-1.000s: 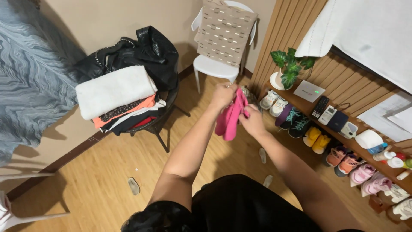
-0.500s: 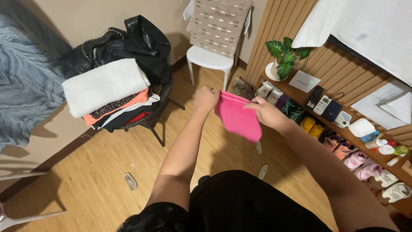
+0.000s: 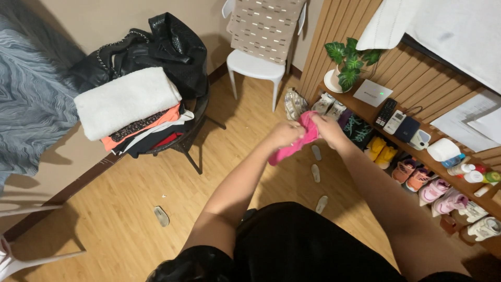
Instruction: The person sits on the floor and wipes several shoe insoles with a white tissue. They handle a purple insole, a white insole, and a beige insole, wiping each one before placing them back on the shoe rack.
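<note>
- Pink cloth (image 3: 295, 146) hung bunched between both hands, out in front of the person and above the wooden floor (image 3: 115, 209), near the shoe shelf.
- On the left, a round dark stool (image 3: 182, 141) carried a stack: a white folded towel (image 3: 125, 102) on top, orange and dark garments (image 3: 146, 128) under it, and a black bag (image 3: 156, 47) just behind.
- Over on the right, the wooden shelf (image 3: 365, 112) held a potted green plant (image 3: 347, 62) at its far end, then a flat white box (image 3: 372, 93) with a small green light, and remote controls (image 3: 391, 116) beside it.
- Below it, rows of small shoes (image 3: 417, 180) sat in yellow, orange and pink.
- Far back stood a white chair (image 3: 255, 62) with a beige patterned cloth draped over its back.
- Left hand (image 3: 284, 134) was curled tight, fingers clamped round the cloth's middle.
- Right hand (image 3: 326, 128) was closed too, pinching the cloth's upper end, almost touching the left.
</note>
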